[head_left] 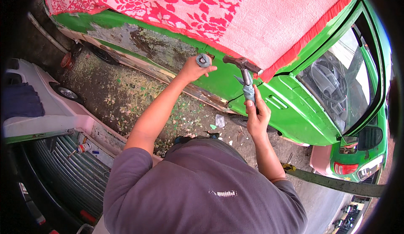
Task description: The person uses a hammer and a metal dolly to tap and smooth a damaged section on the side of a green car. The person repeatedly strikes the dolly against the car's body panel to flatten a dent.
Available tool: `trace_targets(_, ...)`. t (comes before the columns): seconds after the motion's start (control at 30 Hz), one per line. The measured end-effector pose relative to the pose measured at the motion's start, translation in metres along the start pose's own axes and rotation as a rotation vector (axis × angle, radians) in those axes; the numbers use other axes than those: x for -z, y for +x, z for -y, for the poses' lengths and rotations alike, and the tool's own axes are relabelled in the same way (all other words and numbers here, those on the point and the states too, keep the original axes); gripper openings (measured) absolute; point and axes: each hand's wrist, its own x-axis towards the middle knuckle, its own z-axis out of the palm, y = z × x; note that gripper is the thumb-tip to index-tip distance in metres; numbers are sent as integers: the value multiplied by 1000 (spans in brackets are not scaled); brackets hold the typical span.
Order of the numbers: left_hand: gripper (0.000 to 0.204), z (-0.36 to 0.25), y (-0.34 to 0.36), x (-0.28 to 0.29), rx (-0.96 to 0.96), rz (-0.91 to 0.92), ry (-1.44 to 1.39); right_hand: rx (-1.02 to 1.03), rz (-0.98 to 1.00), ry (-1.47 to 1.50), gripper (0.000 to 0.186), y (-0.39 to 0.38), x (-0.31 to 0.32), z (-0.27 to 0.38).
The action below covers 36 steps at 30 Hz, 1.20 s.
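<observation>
My left hand [192, 70] is closed around a tool with a round, grey-wrapped end [203, 60], seen end-on; its far end is hidden. It is held against or just in front of the green vehicle's side panel [227, 80], beside an area of scraped, bare and rusty paint [158, 46]. To the right, my right hand [257, 118] grips a hammer [247, 80] by its handle, which is wrapped in grey tape. The steel hammer head is raised, in front of the lower edge of a pink and red floral blanket [181, 6] draped over the vehicle.
Paint flakes and a scrap of clear plastic [219, 120] litter the ground [139, 95]. A pale vehicle with a ribbed metal bed [63, 171] stands at left, a small can [84, 147] on it. A long bar [336, 182] is at right, below the green door [290, 107].
</observation>
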Motion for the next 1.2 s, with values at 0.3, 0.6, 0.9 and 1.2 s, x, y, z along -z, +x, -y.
trace_targets(0.3, 23, -17, 6, 6, 149, -4, -60, -97, 51, 34, 44, 3, -10, -19)
trace_targets(0.6, 31, -21, 4, 3, 94, -66, 223, 271, 0, -62, 46, 17, -10, 5)
trace_targets(0.9, 18, -3, 13, -9, 87, -65, 285, 89, 99, -141, 45, 24, -11, 22)
trace_targets(1.2, 21, 2, 17, -12, -20, -120, 275, 176, 127, -273, 48, 33, -20, 7)
